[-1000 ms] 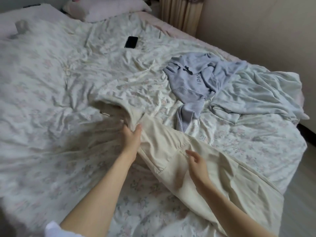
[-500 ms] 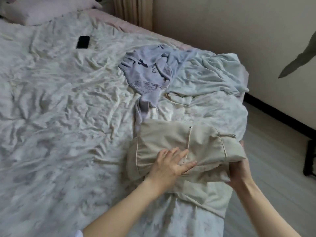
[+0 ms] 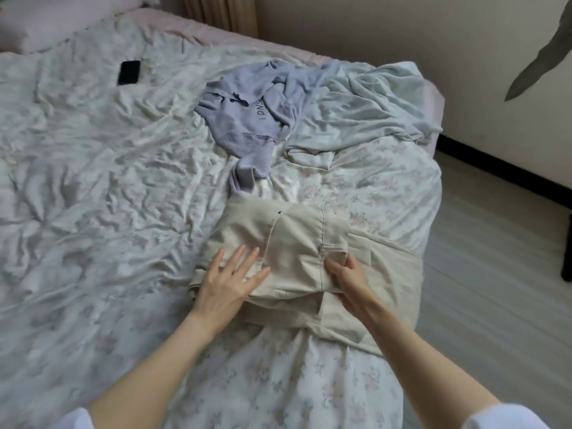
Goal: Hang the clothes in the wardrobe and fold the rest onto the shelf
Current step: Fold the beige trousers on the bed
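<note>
The fingers of the left hand (image 3: pixel 227 281) are straight and spread apart, lying flat on the left side of the folded beige trousers (image 3: pixel 297 255). The right hand (image 3: pixel 348 275) has its fingers bent, with the thumb and fingertips gripping the cloth near a belt loop at the right of the folded top layer. The trousers lie in a bundle near the foot end of the bed (image 3: pixel 93 181), with a lower layer of them sticking out to the right toward the mattress edge. Just beyond the bundle a lilac sweatshirt (image 3: pixel 250 116) lies crumpled, one sleeve reaching down almost to the trousers. A pale blue garment (image 3: pixel 365 109) lies rumpled beside the sweatshirt, touching it, near the bed's far right corner. A black phone (image 3: pixel 129 72) lies flat on the floral sheet well to the left, and a pink pillow (image 3: pixel 58 23) sits at the head end.
</note>
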